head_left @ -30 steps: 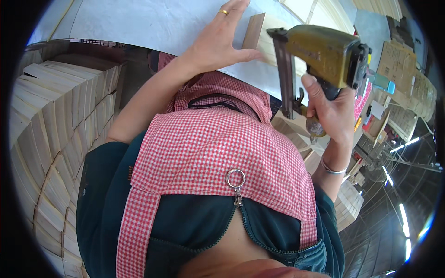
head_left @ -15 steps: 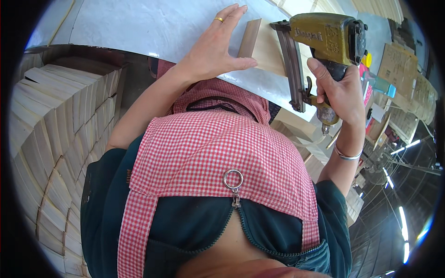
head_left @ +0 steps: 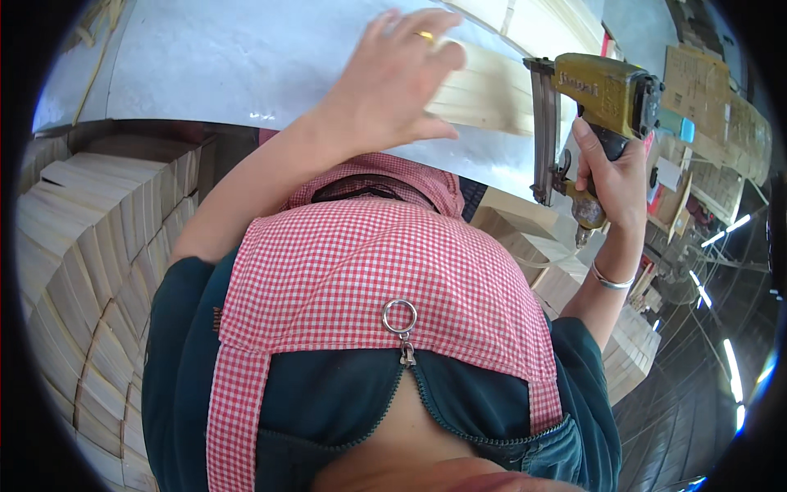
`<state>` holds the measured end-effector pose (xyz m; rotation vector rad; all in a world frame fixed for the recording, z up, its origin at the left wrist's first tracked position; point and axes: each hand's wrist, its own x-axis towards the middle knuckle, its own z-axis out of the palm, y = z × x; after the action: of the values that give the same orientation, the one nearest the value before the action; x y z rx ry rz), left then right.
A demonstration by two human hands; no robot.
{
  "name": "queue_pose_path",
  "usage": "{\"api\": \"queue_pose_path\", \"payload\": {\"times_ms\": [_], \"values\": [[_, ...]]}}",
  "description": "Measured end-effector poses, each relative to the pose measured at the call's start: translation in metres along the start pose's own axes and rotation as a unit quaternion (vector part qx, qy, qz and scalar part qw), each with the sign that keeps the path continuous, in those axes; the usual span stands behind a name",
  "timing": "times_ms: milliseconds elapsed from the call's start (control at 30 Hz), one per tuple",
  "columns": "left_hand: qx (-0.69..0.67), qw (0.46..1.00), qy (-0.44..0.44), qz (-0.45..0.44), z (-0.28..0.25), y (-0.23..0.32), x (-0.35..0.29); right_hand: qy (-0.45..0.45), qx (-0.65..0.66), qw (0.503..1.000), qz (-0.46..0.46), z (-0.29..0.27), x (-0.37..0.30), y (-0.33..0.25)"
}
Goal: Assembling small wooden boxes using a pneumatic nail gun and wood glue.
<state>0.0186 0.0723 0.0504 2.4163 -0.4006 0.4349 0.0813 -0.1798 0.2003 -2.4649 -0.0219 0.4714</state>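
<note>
My right hand [head_left: 613, 176] is wrapped round the handle of a worn yellow and black pneumatic staple gun [head_left: 602, 86], held upright at the right side of the work table. My left hand [head_left: 393, 86], with a gold ring on one finger, is over the table at the left end of a pale wooden piece [head_left: 485, 102]. Its thumb is stretched out and the fingers are curved and apart, a little smeared by motion. Whether it touches the wood I cannot tell. The wooden piece lies flat on the pale table [head_left: 213, 66], its right end close to the staple gun.
Tall stacks of wooden boards [head_left: 90, 221] stand to my left, below the table. More wooden pieces [head_left: 537, 25] lie at the table's far side. Cardboard [head_left: 697, 82] is at the right, and further stacked wood [head_left: 525, 225] stands below the table's right edge.
The staple gun has moved right and slightly down, away from my left hand. My left hand's fingers have curled somewhat over the wood's left end. The wood's upright left face no longer shows.
</note>
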Motion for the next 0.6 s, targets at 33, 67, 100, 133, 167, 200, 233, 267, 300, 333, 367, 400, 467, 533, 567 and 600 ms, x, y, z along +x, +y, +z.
{"api": "queue_pose_path", "payload": {"times_ms": [33,67,100,133,167,200,233,267,300,333,367,400,467,533,567,600], "values": [[-0.002,1.0,0.0,0.005,0.007,0.005,0.007,0.005,0.0,1.0,0.002,-0.001,-0.001,0.003],[0.023,1.0,-0.012,0.014,0.02,0.008,0.014,-0.003,0.002,1.0,0.008,-0.002,-0.001,0.006],[0.049,0.998,-0.024,0.024,0.033,0.01,0.021,-0.011,0.004,1.0,0.013,-0.003,0.0,0.009],[0.076,0.996,-0.036,0.032,0.044,0.012,0.028,-0.021,0.007,1.0,0.018,-0.004,0.001,0.012],[0.103,0.993,-0.048,0.04,0.052,0.013,0.031,-0.03,0.01,0.999,0.023,-0.005,0.003,0.013],[0.102,0.993,-0.049,0.044,0.054,0.013,0.033,-0.027,0.011,0.999,0.026,-0.005,0.004,0.015],[0.09,0.994,-0.049,0.042,0.054,0.013,0.033,-0.03,0.009,0.999,0.028,-0.005,0.005,0.016],[0.079,0.995,-0.048,0.039,0.054,0.012,0.032,-0.034,0.006,0.999,0.03,-0.004,0.005,0.017],[0.067,0.996,-0.048,0.036,0.053,0.011,0.031,-0.038,0.004,0.999,0.032,-0.004,0.006,0.017],[0.056,0.997,-0.047,0.032,0.053,0.011,0.031,-0.042,0.001,0.999,0.034,-0.004,0.007,0.018],[0.056,0.997,-0.048,0.032,0.053,0.01,0.031,-0.042,0.002,0.999,0.035,-0.004,0.008,0.018],[0.052,0.997,-0.053,0.031,0.052,0.01,0.031,-0.043,-0.003,0.998,0.037,-0.004,0.009,0.019],[0.043,0.997,-0.062,0.028,0.05,0.01,0.031,-0.047,-0.014,0.998,0.042,-0.005,0.011,0.019],[0.038,0.997,-0.068,0.028,0.05,0.01,0.031,-0.047,-0.018,0.998,0.047,-0.005,0.013,0.02],[0.039,0.997,-0.066,0.028,0.05,0.01,0.03,-0.049,-0.007,0.998,0.043,-0.004,0.013,0.021],[0.039,0.997,-0.063,0.028,0.05,0.01,0.03,-0.05,0.004,0.998,0.039,-0.004,0.013,0.021]]}}
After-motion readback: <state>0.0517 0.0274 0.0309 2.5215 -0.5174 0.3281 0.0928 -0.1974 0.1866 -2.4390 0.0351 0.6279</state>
